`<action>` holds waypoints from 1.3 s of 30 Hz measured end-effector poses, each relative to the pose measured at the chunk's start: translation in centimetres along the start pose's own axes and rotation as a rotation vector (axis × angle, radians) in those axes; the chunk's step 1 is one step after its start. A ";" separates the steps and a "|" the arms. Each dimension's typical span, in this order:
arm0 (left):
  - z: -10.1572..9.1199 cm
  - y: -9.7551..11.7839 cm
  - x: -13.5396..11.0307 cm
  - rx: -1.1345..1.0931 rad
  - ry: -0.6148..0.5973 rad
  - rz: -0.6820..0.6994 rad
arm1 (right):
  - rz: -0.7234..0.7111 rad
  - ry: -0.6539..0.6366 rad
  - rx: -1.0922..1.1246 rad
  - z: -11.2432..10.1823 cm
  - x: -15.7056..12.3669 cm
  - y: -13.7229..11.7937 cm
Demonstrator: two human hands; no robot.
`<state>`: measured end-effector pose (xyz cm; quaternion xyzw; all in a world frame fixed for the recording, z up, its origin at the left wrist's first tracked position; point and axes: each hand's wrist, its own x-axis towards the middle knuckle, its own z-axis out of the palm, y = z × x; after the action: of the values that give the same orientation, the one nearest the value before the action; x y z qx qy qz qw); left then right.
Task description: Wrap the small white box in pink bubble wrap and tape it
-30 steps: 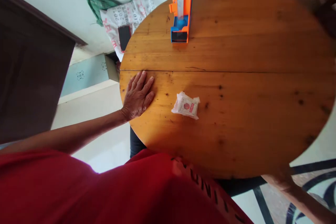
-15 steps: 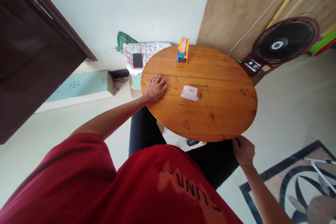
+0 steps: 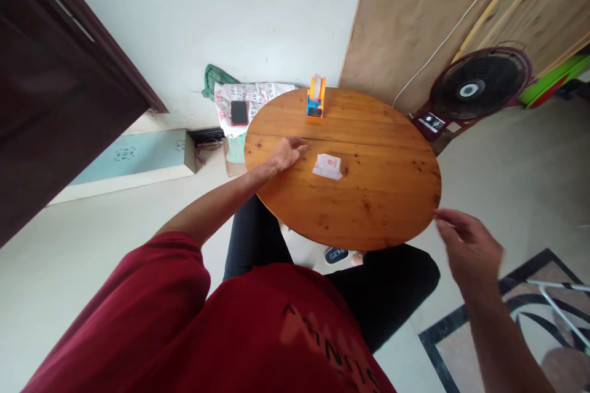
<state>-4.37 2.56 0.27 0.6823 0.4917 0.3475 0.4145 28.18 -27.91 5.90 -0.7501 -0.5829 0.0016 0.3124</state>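
My left hand (image 3: 286, 152) rests on the left part of a round wooden table (image 3: 369, 209), fingers loosely curled and holding nothing. A small white packet with a red mark (image 3: 327, 166) lies on the table just right of that hand. My right hand (image 3: 468, 245) hovers in the air off the table's right edge, fingers loosely spread and blurred, with nothing in it. An orange and blue tape dispenser (image 3: 315, 96) stands at the table's far edge.
A black phone (image 3: 239, 112) lies on newspapers (image 3: 258, 94) behind the table by the wall. A standing fan (image 3: 474, 86) is at the right. A dark wooden cabinet (image 3: 55, 86) fills the left. A patterned rug (image 3: 548, 301) lies at the lower right.
My right hand has let go of the table's near right edge and lifted to the right. My left hand has slid a little toward the packet, fingers curling. The view pulled back.
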 end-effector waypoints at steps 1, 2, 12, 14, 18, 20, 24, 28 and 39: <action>0.8 0.4 0.7 -0.043 0.002 -0.016 | -0.005 -0.015 0.086 1.5 2.3 -1.5; 1.5 0.7 1.4 -0.084 0.005 -0.033 | -0.031 -0.076 0.157 3.4 4.6 -2.9; 3.9 0.3 3.7 -0.482 -0.039 -0.107 | -0.310 -0.491 0.250 17.4 14.8 -7.5; 3.1 0.0 3.4 -0.522 -0.115 -0.109 | -0.390 -0.439 0.244 17.7 14.8 -7.4; 1.7 0.0 3.2 -0.628 -0.309 -0.138 | -0.556 -0.207 0.219 18.3 14.7 -6.8; 1.6 0.2 3.1 -0.708 -0.433 -0.109 | -0.601 -0.096 0.197 18.5 14.8 -6.4; 2.3 0.6 2.6 -0.791 -0.643 -0.009 | -0.626 0.015 0.186 18.3 15.2 -6.1; 3.4 1.1 1.9 -0.835 -0.705 0.039 | -0.694 0.078 0.193 18.3 15.4 -6.2; 4.8 1.1 1.7 -0.807 -0.527 0.038 | -0.617 0.023 0.202 16.0 15.8 -6.2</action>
<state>0.76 2.89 -0.67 0.5407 0.1834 0.3331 0.7504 21.97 -5.84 1.65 -0.5031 -0.7762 -0.0440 0.3775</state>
